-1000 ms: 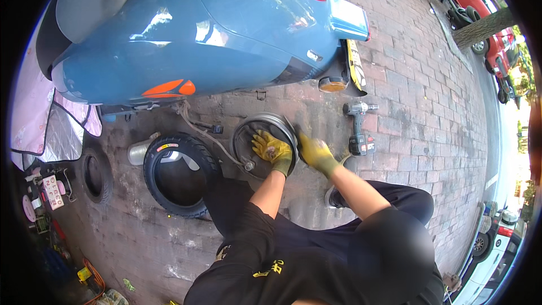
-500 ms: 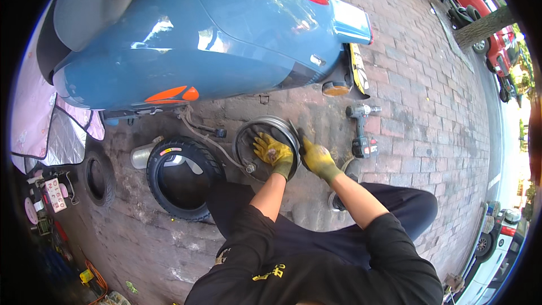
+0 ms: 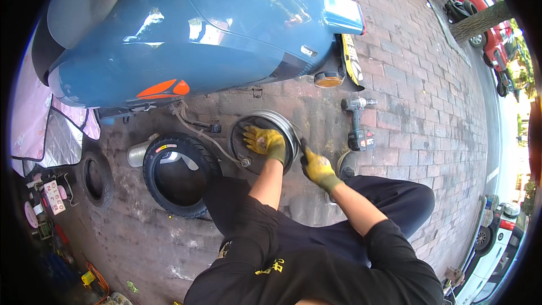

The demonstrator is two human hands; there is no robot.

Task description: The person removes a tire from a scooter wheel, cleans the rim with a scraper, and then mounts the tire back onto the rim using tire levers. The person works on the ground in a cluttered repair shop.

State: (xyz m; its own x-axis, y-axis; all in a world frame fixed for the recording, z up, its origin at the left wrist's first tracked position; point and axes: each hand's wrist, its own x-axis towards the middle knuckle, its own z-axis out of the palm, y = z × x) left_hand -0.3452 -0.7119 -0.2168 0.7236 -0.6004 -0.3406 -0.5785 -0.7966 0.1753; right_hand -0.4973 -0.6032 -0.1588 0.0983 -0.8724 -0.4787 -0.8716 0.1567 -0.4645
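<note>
A bare metal wheel rim [image 3: 286,125] stands tilted on the paving in front of me. My left hand [image 3: 264,141], in a yellow work glove, reaches into its middle; the fingers are spread against the inside. Close by the rim's right side, my right hand [image 3: 317,168], gloved alike, is closed round the dark handle of a hand tool [image 3: 298,130] with a thin metal blade. Its tip is near the rim's edge; whether they touch I cannot tell. A black tyre [image 3: 151,183] lies left of the rim, partly over a silver cylinder [image 3: 136,154].
A blue scooter [image 3: 226,51] fills the far side, with a hose [image 3: 197,133] running from beneath it. To the right lies a cordless impact wrench [image 3: 355,121]. Another tyre [image 3: 97,178] and assorted tools [image 3: 45,209] are at the left. Brick paving [image 3: 418,107] stretches rightward.
My right hand and its tool have drawn back slightly toward me from the rim's edge. My left hand stays inside the rim. The whole view has shifted a little.
</note>
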